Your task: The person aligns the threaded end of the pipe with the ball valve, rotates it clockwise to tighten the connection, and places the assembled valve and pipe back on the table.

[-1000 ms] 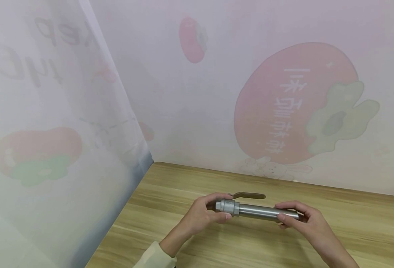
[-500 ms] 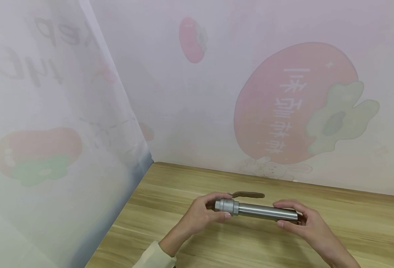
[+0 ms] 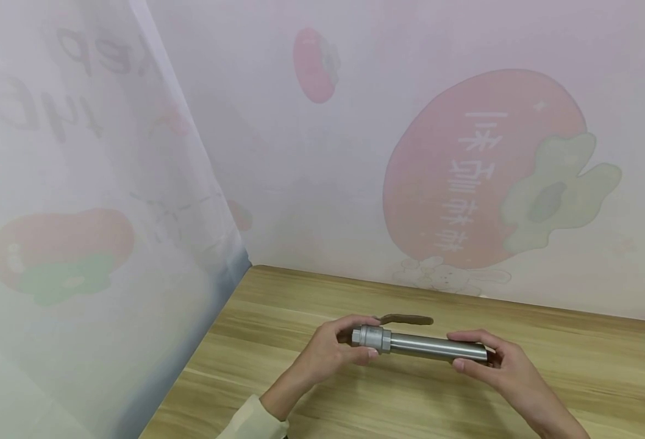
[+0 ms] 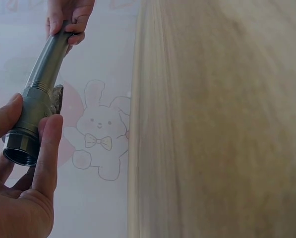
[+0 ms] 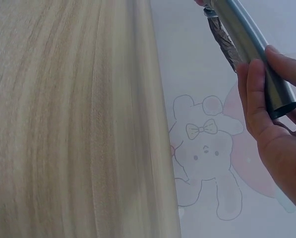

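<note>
Over the wooden table (image 3: 245,329), left hand (image 3: 324,352) grips valve (image 3: 372,338), right hand (image 3: 511,370) holds pipe (image 3: 429,346) at right end, likely for 2-ended support.

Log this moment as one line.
left hand: grips valve; right hand: holds pipe near its open end; pipe: joined to valve; lever: alongside pipe; both hands: above table

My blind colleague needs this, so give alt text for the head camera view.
A person's left hand grips a metal valve and the right hand holds the attached pipe by its far end, above a wooden table. Pale fabric printed with red fruit hangs behind.
</note>
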`<state>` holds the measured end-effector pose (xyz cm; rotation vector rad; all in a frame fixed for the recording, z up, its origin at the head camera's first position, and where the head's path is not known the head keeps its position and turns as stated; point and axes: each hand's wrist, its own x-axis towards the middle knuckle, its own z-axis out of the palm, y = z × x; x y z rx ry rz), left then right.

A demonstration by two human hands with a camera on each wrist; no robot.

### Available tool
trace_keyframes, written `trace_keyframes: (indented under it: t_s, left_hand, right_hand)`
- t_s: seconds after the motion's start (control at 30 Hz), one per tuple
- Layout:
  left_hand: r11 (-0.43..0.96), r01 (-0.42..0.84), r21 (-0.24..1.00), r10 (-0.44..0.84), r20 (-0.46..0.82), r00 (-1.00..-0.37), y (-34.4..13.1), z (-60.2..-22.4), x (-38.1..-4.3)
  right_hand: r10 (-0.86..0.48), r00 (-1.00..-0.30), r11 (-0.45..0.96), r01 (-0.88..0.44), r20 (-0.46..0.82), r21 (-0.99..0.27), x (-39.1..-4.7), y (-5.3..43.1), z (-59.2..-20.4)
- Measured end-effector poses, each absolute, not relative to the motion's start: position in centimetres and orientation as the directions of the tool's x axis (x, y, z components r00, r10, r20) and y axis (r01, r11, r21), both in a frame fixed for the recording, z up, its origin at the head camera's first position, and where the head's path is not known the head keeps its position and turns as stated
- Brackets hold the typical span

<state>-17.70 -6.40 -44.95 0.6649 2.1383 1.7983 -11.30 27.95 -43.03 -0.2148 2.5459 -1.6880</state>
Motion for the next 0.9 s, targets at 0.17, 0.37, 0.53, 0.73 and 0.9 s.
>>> trace_keyframes:
  t_s: [0.17,0.37,0.53,0.73,0.9]
  left_hand:
    - [0.126,0.172,0.977,0.507,0.086,-0.857,-6.39,-44.96,-17.78]
    - [0.130,0.171,0.977,0.512,0.082,-0.855,-6.39,-44.95,-17.87]
    - [0.130,0.167,0.977,0.510,0.079,-0.856,-6.37,-44.95,-17.90]
    - [0.129,0.165,0.978,0.505,0.079,-0.860,-6.32,-44.90,-17.90]
    - [0.127,0.172,0.977,0.509,0.084,-0.856,-6.32,-44.98,-17.89]
  right_hand:
    - [-0.154,-0.988,0.379,-0.055,-0.004,-0.924,-11.29,27.93,-43.04]
    - [-0.161,-0.986,0.355,-0.020,-0.041,-0.934,-11.48,28.00,-42.93]
    - [-0.177,-0.984,0.340,-0.026,-0.037,-0.940,-11.40,28.05,-42.87]
    - [-0.181,-0.983,0.330,-0.022,-0.041,-0.944,-11.44,28.05,-42.81]
    - [-0.180,-0.982,0.321,-0.009,-0.052,-0.947,-11.50,28.07,-42.79]
